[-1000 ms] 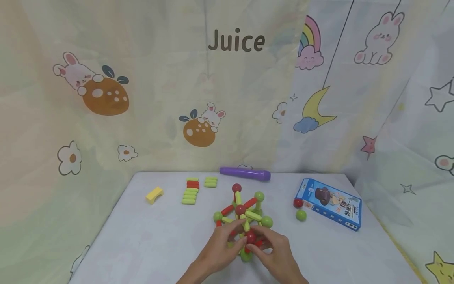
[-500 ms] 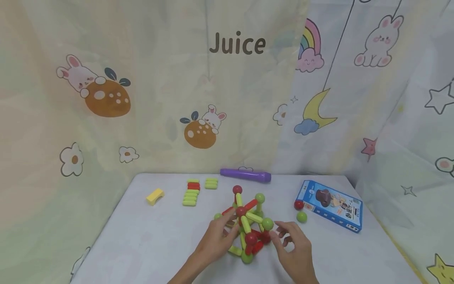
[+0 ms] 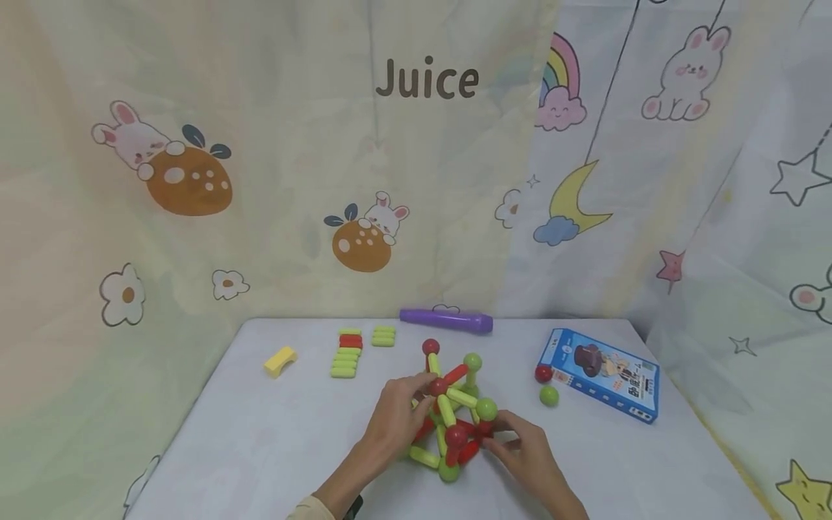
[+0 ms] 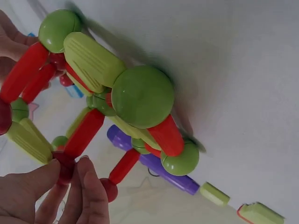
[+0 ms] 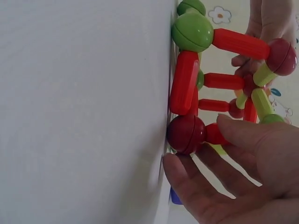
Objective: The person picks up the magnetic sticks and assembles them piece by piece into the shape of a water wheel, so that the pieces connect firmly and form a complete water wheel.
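A frame built of magnetic sticks and balls (image 3: 445, 412), in red and yellow-green, stands on the table in front of me. My left hand (image 3: 396, 415) pinches the red ball (image 4: 64, 169) at its upper joint between thumb and fingers. At the frame's lower right corner, my right hand (image 3: 529, 451) holds a low red ball (image 5: 186, 134); the thumb lies by the red stick (image 5: 216, 134) joined to it, and the fingers reach under and behind. Another red ball (image 3: 456, 435) tops the near side, above a green ball (image 3: 448, 471) at the base.
Loose sticks (image 3: 346, 354) lie in a row at the back left, beside a yellow arch block (image 3: 281, 361). A purple microphone-shaped toy (image 3: 445, 320) lies along the back edge. To the right are a loose red ball (image 3: 543, 373), a green ball (image 3: 549, 395) and a blue box (image 3: 604, 375).
Both hands have left the near red ball. The left hand has moved up to the upper joint's ball; the right hand drew off to the right, then came back to the low corner ball.
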`<state>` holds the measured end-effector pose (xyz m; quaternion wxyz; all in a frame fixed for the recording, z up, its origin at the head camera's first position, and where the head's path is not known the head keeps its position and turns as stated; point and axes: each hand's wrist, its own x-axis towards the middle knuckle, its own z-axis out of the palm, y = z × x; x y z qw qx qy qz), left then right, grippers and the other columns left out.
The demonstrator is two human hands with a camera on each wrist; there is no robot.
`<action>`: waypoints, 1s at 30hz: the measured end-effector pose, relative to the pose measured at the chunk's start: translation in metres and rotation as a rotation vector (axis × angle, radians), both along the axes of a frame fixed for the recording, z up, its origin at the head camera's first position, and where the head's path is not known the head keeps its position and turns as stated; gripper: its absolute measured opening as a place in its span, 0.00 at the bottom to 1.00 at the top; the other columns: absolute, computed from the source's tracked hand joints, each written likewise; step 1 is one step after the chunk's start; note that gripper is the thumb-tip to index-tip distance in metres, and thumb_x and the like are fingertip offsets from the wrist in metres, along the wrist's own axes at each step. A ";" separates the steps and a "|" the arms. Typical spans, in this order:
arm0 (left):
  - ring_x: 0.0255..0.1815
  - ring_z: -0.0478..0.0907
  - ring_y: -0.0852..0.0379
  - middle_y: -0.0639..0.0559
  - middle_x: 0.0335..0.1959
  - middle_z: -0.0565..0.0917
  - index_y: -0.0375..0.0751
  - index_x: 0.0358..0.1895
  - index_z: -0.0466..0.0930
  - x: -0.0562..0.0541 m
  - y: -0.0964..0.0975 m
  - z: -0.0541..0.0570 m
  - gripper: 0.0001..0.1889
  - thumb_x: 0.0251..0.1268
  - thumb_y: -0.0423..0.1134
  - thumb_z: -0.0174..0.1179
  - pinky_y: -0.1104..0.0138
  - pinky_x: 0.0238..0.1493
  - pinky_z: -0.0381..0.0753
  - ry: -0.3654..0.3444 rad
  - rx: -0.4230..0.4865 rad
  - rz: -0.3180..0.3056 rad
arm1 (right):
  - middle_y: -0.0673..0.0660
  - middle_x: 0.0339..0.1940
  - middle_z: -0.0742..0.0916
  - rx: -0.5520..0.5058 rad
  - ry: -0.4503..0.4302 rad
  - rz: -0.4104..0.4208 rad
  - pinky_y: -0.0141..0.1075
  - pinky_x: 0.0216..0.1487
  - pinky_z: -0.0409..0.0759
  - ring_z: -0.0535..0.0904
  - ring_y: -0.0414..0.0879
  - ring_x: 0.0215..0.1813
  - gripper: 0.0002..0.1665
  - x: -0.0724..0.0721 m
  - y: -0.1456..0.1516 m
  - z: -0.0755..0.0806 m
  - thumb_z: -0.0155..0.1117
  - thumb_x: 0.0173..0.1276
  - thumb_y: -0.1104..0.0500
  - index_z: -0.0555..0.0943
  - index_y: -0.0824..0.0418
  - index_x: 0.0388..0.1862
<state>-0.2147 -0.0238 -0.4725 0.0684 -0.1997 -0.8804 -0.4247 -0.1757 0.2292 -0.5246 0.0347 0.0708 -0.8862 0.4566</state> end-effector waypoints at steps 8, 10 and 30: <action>0.47 0.84 0.52 0.47 0.50 0.90 0.38 0.64 0.84 0.005 -0.025 -0.015 0.21 0.70 0.34 0.73 0.61 0.47 0.87 0.035 -0.104 0.109 | 0.45 0.47 0.90 0.103 -0.003 -0.008 0.30 0.45 0.86 0.87 0.47 0.52 0.22 -0.004 0.000 0.003 0.82 0.62 0.66 0.86 0.53 0.53; 0.45 0.82 0.53 0.47 0.48 0.88 0.38 0.60 0.85 0.007 -0.039 -0.020 0.20 0.68 0.38 0.75 0.60 0.44 0.85 -0.014 -0.173 0.139 | 0.45 0.46 0.90 0.128 -0.005 0.005 0.29 0.44 0.85 0.86 0.47 0.51 0.23 -0.005 0.003 0.003 0.83 0.61 0.66 0.85 0.54 0.53; 0.40 0.88 0.54 0.37 0.46 0.90 0.23 0.60 0.82 -0.005 -0.064 -0.050 0.20 0.64 0.21 0.70 0.64 0.38 0.89 -0.169 -0.031 -0.015 | 0.45 0.43 0.84 0.113 -0.234 0.264 0.30 0.42 0.81 0.77 0.39 0.43 0.20 0.019 -0.011 0.008 0.77 0.72 0.50 0.85 0.57 0.57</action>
